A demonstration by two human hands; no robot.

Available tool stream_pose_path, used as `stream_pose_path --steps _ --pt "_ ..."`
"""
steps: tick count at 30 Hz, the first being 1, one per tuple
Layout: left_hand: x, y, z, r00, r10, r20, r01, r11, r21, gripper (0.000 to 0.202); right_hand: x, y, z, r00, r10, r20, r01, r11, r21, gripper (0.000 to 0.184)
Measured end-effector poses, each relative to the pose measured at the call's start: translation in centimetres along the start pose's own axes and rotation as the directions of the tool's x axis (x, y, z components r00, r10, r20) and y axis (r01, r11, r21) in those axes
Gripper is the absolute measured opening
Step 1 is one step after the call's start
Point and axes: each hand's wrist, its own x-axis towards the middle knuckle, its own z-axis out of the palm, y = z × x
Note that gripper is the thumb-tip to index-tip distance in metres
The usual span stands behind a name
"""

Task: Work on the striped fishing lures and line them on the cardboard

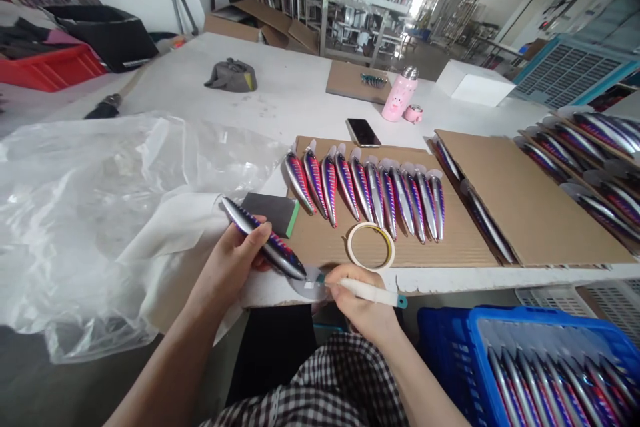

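Note:
My left hand (243,250) is closed around a fishing lure (270,240), silver with a dark, purple and red back. The lure is tilted, one end pointing down to the right over the table edge, where a clear lip (307,285) shows. In my right hand (363,300) is a slim white-handled tool (373,292) with a teal end; its tip is close to the lip, and I cannot tell whether they touch. Behind my left hand lies a dark block with a green edge (274,211). A roll of masking tape (371,245) sits near my right hand.
Several similar lures (367,190) lie in a row on cardboard (325,250). Crumpled clear plastic (90,213) covers the left side. A phone (363,133) and pink bottle (399,97) stand farther back. Below right is a blue crate (445,347) holding more lures.

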Motion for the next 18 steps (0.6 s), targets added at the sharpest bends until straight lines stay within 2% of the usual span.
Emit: stream_pose_path --steps 2,5,9,11,13,15,16,17,18 --pt "-0.1 0.1 0.1 1.000 0.001 -0.006 -0.001 1.000 0.002 0.036 -0.1 0.1 0.1 1.000 -0.003 0.007 0.003 0.999 0.047 0.013" --pt "-0.2 0.2 0.1 1.000 0.013 0.002 -0.013 1.000 -0.003 0.034 0.0 0.2 0.1 1.000 -0.006 0.012 0.006 0.999 0.032 0.011" --pt "0.0 0.1 0.2 1.000 0.006 0.014 -0.006 1.000 -0.001 0.035 -0.3 -0.2 -0.2 0.997 0.071 0.022 -0.070 0.997 -0.029 0.008" --pt "0.2 0.0 0.1 1.000 -0.011 0.004 0.011 1.000 -0.001 0.037 -0.9 -0.5 -1.1 0.995 0.083 0.049 -0.083 0.996 -0.011 0.007" --pt "0.3 -0.1 0.1 1.000 -0.016 -0.004 0.016 1.000 -0.007 0.037 -1.8 -0.7 -2.9 0.999 0.028 0.038 -0.029 1.000 0.011 0.009" --pt "0.2 -0.2 0.0 1.000 -0.010 -0.014 0.009 1.000 -0.016 0.037 -2.7 -0.3 -5.9 0.993 -0.047 -0.105 0.039 0.996 -0.081 0.016" --pt "0.1 -0.2 -0.1 1.000 -0.001 -0.022 0.001 1.000 -0.020 0.037 -2.9 0.1 -7.9 0.967 -0.088 -0.238 0.042 0.980 -0.192 0.020" --pt "0.0 -0.3 -0.3 0.999 0.011 -0.032 -0.012 1.000 -0.025 0.037 -3.1 0.7 -10.1 0.914 -0.124 -0.388 -0.011 0.945 -0.327 0.025" --pt "-0.2 -0.4 -0.4 0.998 0.027 -0.048 -0.029 0.999 -0.030 0.037 -3.1 1.4 -12.4 0.824 -0.178 -0.538 -0.100 0.889 -0.448 0.031"
